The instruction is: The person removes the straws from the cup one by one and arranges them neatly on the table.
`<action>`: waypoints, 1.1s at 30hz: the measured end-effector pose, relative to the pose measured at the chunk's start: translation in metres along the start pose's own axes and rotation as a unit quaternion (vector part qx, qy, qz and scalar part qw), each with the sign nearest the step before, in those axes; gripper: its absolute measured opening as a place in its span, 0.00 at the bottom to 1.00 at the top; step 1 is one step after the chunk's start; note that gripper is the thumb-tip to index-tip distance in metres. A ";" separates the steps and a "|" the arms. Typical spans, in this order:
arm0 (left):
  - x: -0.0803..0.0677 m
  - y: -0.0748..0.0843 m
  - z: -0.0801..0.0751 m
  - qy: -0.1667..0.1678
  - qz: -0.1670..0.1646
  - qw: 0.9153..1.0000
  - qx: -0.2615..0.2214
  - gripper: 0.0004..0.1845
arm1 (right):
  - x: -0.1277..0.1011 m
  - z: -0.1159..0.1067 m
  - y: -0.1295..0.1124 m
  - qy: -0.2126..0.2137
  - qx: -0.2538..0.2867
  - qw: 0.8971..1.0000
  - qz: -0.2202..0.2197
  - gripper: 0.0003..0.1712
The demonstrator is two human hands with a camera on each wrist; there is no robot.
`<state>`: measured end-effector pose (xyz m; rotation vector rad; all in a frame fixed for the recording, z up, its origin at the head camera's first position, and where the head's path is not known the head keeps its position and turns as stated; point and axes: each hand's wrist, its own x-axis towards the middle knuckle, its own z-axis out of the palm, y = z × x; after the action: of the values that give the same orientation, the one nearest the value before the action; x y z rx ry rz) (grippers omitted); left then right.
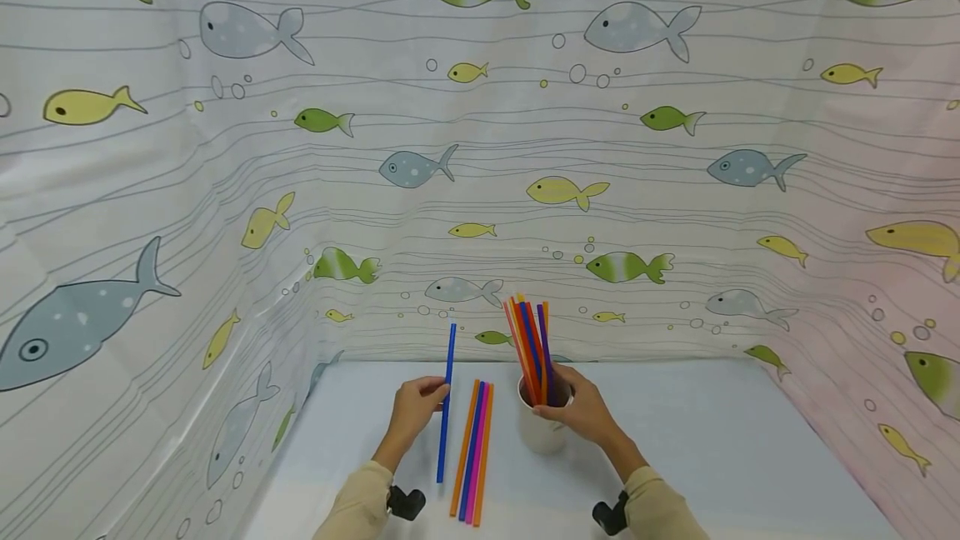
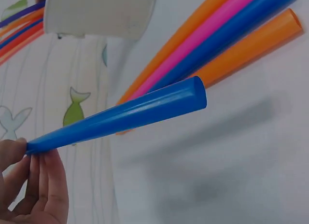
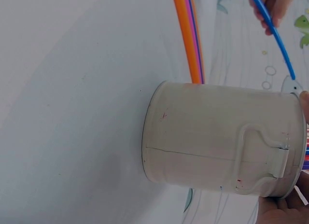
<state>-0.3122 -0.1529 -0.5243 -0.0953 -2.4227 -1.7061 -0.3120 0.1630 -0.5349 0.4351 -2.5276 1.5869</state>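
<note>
My left hand (image 1: 415, 412) pinches a blue straw (image 1: 447, 403) near its middle, holding it almost upright above the white table (image 1: 712, 448). In the left wrist view the blue straw (image 2: 125, 117) runs from my fingertips (image 2: 36, 180) toward the camera. My right hand (image 1: 581, 408) grips the rim of a white cup (image 1: 542, 430) standing on the table. The cup (image 3: 217, 137) holds several coloured straws (image 1: 528, 348). Several more straws (image 1: 472, 450), orange, blue and pink, lie side by side on the table between my hands.
A curtain printed with fish (image 1: 480, 148) walls the table on the left, back and right. The lying straws (image 2: 227, 45) also show in the left wrist view, close under the held one.
</note>
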 end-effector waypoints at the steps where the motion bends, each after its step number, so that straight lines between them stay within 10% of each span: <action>1: 0.000 -0.002 0.001 0.002 -0.005 1.000 0.002 0.13 | 0.000 0.000 0.000 0.000 -0.001 1.000 -0.002 0.50; 33: -0.014 -0.044 0.021 -0.023 -0.029 0.997 0.067 0.10 | -0.001 -0.001 -0.002 -0.001 -0.003 1.000 -0.007 0.51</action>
<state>-0.3078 -0.1474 -0.5741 -0.0488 -2.5889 -1.5761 -0.3106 0.1630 -0.5331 0.4530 -2.5233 1.5755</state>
